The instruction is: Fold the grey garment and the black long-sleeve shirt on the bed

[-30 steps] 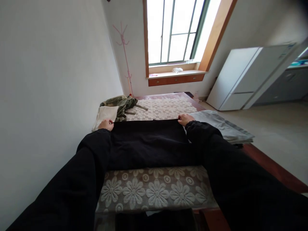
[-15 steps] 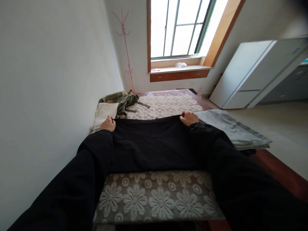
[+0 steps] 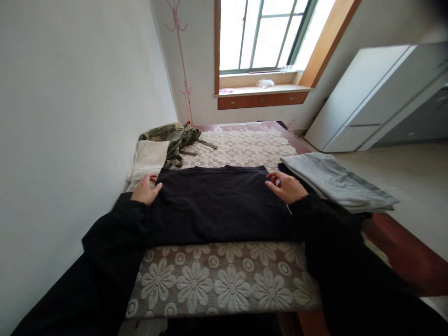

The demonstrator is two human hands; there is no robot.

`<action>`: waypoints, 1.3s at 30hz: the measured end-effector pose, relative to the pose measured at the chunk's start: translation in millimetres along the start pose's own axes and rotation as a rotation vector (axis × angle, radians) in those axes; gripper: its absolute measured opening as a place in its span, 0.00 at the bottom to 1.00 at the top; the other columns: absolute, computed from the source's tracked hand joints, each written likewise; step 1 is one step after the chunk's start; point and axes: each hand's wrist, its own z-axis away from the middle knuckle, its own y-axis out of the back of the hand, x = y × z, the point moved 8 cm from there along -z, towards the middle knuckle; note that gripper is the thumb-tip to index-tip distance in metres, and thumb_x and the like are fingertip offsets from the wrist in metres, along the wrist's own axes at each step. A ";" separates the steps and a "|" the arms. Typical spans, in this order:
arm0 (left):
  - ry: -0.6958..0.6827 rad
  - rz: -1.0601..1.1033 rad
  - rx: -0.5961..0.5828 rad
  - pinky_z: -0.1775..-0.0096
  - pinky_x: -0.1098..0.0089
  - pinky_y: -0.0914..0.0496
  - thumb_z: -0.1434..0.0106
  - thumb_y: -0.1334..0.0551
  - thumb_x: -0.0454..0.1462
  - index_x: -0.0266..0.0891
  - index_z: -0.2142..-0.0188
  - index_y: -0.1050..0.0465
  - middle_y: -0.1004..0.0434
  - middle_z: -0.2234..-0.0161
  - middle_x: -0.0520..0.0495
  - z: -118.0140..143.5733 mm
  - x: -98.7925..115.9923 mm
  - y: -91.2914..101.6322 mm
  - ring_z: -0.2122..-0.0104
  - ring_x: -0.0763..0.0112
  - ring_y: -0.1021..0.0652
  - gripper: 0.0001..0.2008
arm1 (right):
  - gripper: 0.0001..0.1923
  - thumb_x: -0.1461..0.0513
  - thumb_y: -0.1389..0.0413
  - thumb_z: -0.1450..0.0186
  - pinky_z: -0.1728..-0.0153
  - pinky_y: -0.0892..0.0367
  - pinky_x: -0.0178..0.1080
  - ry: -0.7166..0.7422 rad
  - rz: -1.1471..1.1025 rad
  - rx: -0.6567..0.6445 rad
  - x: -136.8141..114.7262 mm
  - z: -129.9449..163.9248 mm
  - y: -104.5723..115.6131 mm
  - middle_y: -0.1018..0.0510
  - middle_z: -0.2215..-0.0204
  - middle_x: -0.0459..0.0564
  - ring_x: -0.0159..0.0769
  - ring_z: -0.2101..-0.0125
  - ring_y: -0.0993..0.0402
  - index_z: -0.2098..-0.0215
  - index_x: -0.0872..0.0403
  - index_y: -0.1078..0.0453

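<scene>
Black cloth (image 3: 213,200), folded flat, is spread on the lace-covered table (image 3: 227,280); its left edge is touched by the left hand (image 3: 146,190), held open with fingers loose; its right far corner is met by the right hand (image 3: 287,186), likewise open, nothing gripped; folded grey fabric (image 3: 336,179) is laid just beside the right hand; a white cloth (image 3: 147,158) and an olive garment (image 3: 173,136) are seen beyond the left hand.

A: Where is free room on the tabletop (image 3: 395,242)?

B: Beyond the black cloth (image 3: 217,203), the lace cover (image 3: 245,147) is bare up to the far edge. In front of the cloth there is also a bare strip.

A: And the sides?

B: On the left, the white folded cloth (image 3: 147,158) and the green garment (image 3: 173,137) lie close to the wall (image 3: 70,116). On the right, the grey folded pile (image 3: 336,179) lies just beside the black cloth.
</scene>
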 end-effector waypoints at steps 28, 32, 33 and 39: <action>0.472 0.488 -0.401 0.86 0.76 0.45 0.50 0.33 0.61 0.42 0.54 0.34 0.28 0.81 0.56 184.2 -57.1 11.0 0.88 0.73 0.32 0.34 | 0.41 0.33 0.37 0.50 0.87 0.52 0.33 -0.459 -0.727 -0.351 57.5 175.5 -31.1 0.27 0.84 0.40 0.28 0.89 0.43 0.53 0.51 0.34; 0.456 0.519 -0.469 0.86 0.76 0.45 0.50 0.34 0.62 0.42 0.58 0.34 0.26 0.81 0.55 185.3 -57.9 7.3 0.88 0.74 0.33 0.32 | 0.36 0.34 0.36 0.51 0.87 0.54 0.31 -0.462 -0.791 -0.350 55.4 171.0 -34.6 0.30 0.87 0.38 0.26 0.90 0.44 0.60 0.50 0.37; 0.457 0.519 -0.484 0.86 0.76 0.45 0.50 0.34 0.62 0.42 0.59 0.34 0.26 0.81 0.54 186.0 -58.9 6.0 0.88 0.74 0.33 0.32 | 0.36 0.34 0.36 0.51 0.88 0.55 0.30 -0.466 -0.806 -0.346 55.5 169.9 -35.2 0.31 0.87 0.37 0.25 0.91 0.45 0.61 0.49 0.38; 0.456 0.459 -0.418 0.86 0.75 0.45 0.49 0.36 0.61 0.42 0.59 0.35 0.24 0.80 0.53 187.2 -67.6 4.3 0.88 0.73 0.31 0.30 | 0.38 0.32 0.37 0.50 0.89 0.58 0.29 -0.487 -0.835 -0.541 53.3 179.7 -47.3 0.25 0.85 0.43 0.24 0.92 0.46 0.59 0.50 0.40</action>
